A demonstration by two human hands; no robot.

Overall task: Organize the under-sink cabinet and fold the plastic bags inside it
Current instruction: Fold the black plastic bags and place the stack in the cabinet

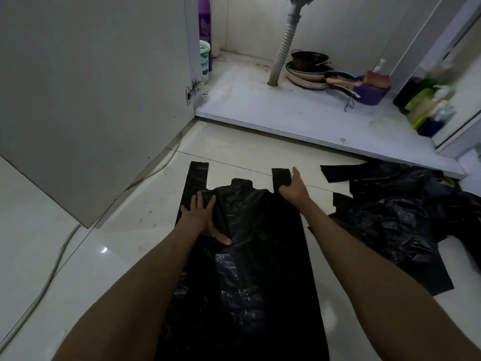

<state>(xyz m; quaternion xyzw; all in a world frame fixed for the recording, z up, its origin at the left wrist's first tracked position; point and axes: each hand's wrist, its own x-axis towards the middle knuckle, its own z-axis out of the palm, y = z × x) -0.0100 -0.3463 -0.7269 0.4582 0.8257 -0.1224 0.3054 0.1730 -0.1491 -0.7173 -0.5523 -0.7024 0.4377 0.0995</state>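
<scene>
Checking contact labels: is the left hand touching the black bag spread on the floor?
Touching. The head view shows the left hand lying flat, palm down, on the upper left part of the black bag, fingers spread across the plastic with no gap visible.

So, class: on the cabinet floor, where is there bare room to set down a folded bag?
Bare: the front and middle of the cabinet floor, between the white tub and the drain hose. Crowded: the stacked pans, purple basket and bottles on the right.
</scene>
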